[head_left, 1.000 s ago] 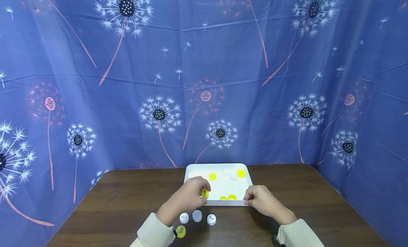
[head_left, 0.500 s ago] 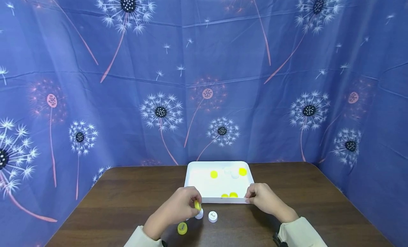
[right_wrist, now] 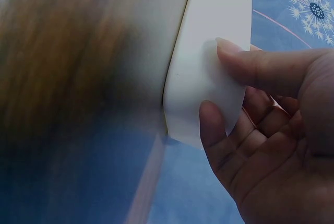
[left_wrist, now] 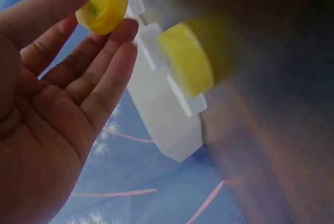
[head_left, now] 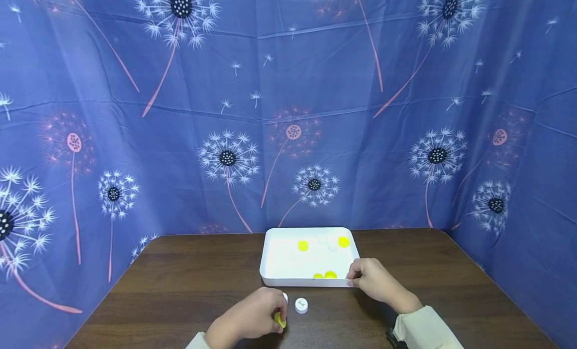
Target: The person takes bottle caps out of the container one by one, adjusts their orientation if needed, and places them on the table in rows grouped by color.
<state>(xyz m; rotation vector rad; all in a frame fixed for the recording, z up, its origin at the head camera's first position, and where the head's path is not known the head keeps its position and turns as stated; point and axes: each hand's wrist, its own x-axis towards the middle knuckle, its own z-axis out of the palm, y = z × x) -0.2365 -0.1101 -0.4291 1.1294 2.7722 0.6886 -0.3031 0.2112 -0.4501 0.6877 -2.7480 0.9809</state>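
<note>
My left hand (head_left: 252, 315) is low over the table in front of the tray, pinching a yellow bottle cap (head_left: 280, 320) between thumb and fingertips. In the left wrist view the pinched cap shows its hollow side, and another yellow cap (left_wrist: 188, 59) is beside several white caps. One white cap (head_left: 301, 305) sits right of this hand, which mostly hides another white cap (head_left: 285, 298). At the front right corner of the white tray (head_left: 293, 282), my right hand (head_left: 380, 284) holds the wall, thumb on its outer face (right_wrist: 203, 72).
Inside the tray lie yellow caps (head_left: 303, 246) and pale white caps (head_left: 332, 246), spread toward the back and along the front wall. Brown wooden tabletop (head_left: 194, 274) surrounds it. A blue dandelion-print cloth (head_left: 270, 158) hangs behind the table.
My left hand has drawn back from over the tray toward the table's near side, carrying the yellow bottle cap and now covering caps there. My right hand keeps its hold on the tray.
</note>
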